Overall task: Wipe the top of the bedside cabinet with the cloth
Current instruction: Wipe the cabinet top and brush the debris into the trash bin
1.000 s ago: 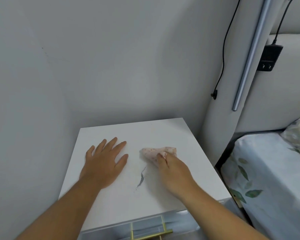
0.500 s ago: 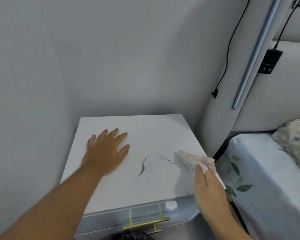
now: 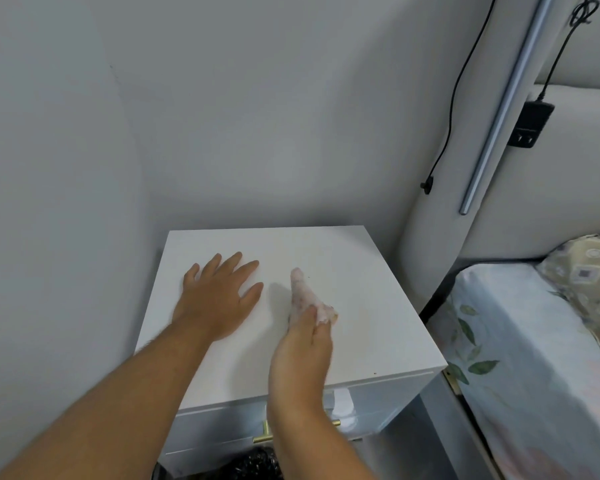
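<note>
The right hand [image 3: 300, 348] pinches the cloth [image 3: 305, 296], which sticks out beyond its fingertips on the cabinet top [image 3: 368, 306]. The left hand [image 3: 219, 296] lies flat, empty.

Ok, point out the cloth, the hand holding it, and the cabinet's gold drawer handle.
cloth [image 3: 303, 294]: head view, middle of the bunched fabric.
right hand [image 3: 300, 355]: head view, back of the hand.
gold drawer handle [image 3: 264, 434]: head view, left part of the bar, beside the forearm.

2 bare forearms, no sleeves, rings
</note>
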